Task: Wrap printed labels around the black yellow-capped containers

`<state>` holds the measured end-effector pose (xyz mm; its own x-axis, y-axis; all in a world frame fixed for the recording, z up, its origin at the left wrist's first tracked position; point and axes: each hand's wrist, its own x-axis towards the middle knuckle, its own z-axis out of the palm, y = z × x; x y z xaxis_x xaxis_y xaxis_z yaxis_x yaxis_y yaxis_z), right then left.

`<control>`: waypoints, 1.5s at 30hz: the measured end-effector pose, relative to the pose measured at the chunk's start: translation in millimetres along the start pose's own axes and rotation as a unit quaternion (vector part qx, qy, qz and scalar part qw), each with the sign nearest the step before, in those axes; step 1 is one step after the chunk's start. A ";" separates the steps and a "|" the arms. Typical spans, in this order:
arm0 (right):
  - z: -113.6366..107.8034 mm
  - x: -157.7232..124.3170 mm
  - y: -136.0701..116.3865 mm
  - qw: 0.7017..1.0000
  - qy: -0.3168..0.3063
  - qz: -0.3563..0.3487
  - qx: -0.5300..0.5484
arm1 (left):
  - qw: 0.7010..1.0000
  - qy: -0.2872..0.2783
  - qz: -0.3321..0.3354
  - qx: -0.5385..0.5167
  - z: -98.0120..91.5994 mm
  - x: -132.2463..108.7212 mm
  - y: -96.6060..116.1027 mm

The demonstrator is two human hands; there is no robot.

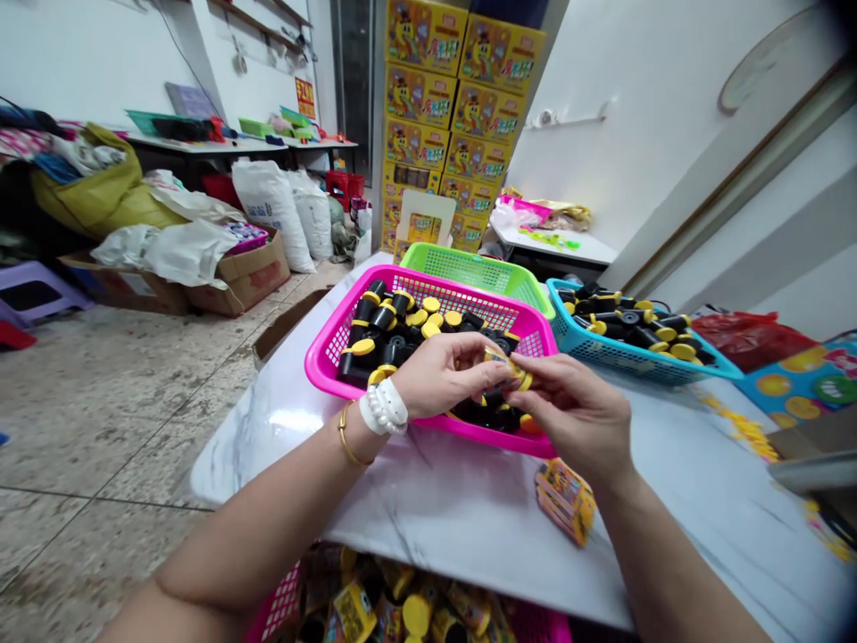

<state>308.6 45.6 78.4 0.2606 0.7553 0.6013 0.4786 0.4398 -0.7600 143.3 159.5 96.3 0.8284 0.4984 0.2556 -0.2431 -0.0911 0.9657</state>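
Note:
My left hand (442, 371), with a white band and a gold bangle at the wrist, pinches one side of a small yellow-capped container (517, 375). From the other side, the fingers of my right hand (582, 411) close on the same piece. A printed yellow wrap shows on it, but my fingers hide much of its body. Both hands are over the front of a pink basket (318, 362) filled with black containers with yellow caps (385, 317). Below my right hand, a stack of printed yellow labels (566, 502) lies on the marbled white table (268, 446).
Behind the pink basket sits a green basket (536, 290). A blue basket (710, 362) of similar containers stands to the right. Under the table's front edge, another pink basket (278, 607) holds yellow-wrapped containers. Printed yellow boxes (428, 89) are stacked beyond; sacks (264, 201) stand left.

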 end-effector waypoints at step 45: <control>-17.3 4.5 1.8 0.993 -0.100 -0.028 0.049 | 0.989 -0.010 -0.139 -0.052 11.1 -5.3 0.7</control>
<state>325.1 41.4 84.0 0.0602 0.8057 0.5892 0.4019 0.5208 -0.7532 144.4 147.2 96.0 0.8805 0.4737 -0.0178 -0.0537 0.1369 0.9891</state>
